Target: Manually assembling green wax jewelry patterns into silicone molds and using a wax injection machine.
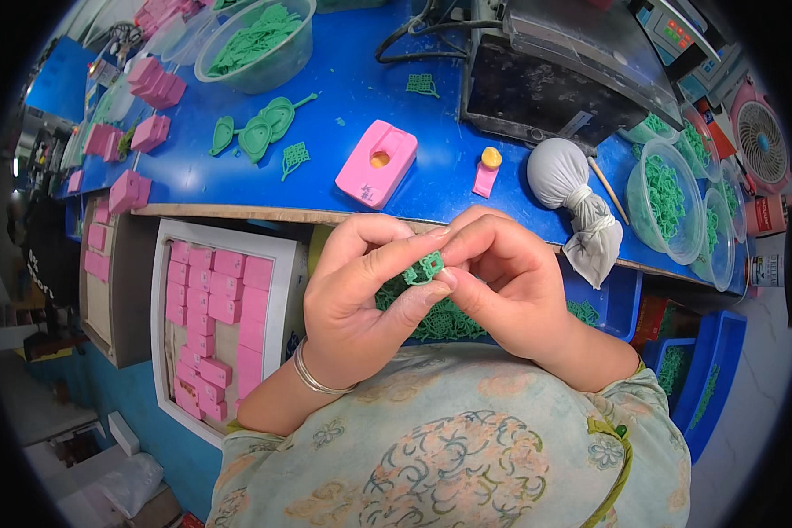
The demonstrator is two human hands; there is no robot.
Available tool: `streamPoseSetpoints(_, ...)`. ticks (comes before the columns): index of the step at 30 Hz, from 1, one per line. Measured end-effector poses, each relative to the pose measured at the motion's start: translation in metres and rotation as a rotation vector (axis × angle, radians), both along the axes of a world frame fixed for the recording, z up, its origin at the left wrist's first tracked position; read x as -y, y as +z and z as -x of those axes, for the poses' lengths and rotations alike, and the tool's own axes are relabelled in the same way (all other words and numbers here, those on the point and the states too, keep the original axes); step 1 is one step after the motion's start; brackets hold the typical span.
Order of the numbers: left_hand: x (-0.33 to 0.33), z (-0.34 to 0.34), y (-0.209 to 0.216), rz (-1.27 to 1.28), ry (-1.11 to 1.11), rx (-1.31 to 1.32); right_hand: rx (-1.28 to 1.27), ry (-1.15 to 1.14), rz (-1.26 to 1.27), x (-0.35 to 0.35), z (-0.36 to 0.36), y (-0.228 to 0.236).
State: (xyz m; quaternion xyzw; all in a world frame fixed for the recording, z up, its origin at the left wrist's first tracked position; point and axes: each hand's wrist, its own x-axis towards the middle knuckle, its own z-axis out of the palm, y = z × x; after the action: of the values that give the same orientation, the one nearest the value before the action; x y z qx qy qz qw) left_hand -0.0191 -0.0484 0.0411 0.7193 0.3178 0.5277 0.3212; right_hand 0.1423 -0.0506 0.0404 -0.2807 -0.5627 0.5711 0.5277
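Note:
A small green openwork wax piece point(424, 268) is pinched between both hands, above the bench's front edge. My left hand point(352, 286), with a metal bangle on its wrist, grips it between thumb and forefinger. From the other side, the thumb and forefinger of my right hand point(524, 290) close on its right end. Fingers partly cover the piece. Below the hands, a pile of similar green pieces point(449, 324) is partly hidden by them. Beyond them on the bench sit a pink mould block point(356, 176) with a round hole and a small pink part with a yellow knob point(484, 180).
Right of these lies a tied powder-dusted cloth pouch point(559, 176) beside a wooden stick point(609, 192). A dark machine point(546, 97) stands behind. Plastic bowls point(700, 220) of green pieces line the right. At left, a white-framed tray point(282, 264) holds several pink blocks point(251, 334).

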Motion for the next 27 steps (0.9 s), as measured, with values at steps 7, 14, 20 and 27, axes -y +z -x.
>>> streamPoseSetpoints(7,0.002,-0.002,-0.001,0.046,-0.001,0.043,-0.110,0.018,0.143,0.005,0.000,0.009)
streamPoseSetpoints(14,0.008,-0.004,-0.010,0.338,-0.045,0.228,-0.332,0.108,0.403,0.002,-0.006,0.008)
streamPoseSetpoints(20,0.006,-0.006,-0.007,0.364,-0.126,0.187,-0.361,0.137,0.447,0.001,-0.002,0.008)
streamPoseSetpoints(27,0.012,-0.007,-0.008,0.535,0.010,0.117,-0.209,0.111,0.295,0.001,0.000,0.003)
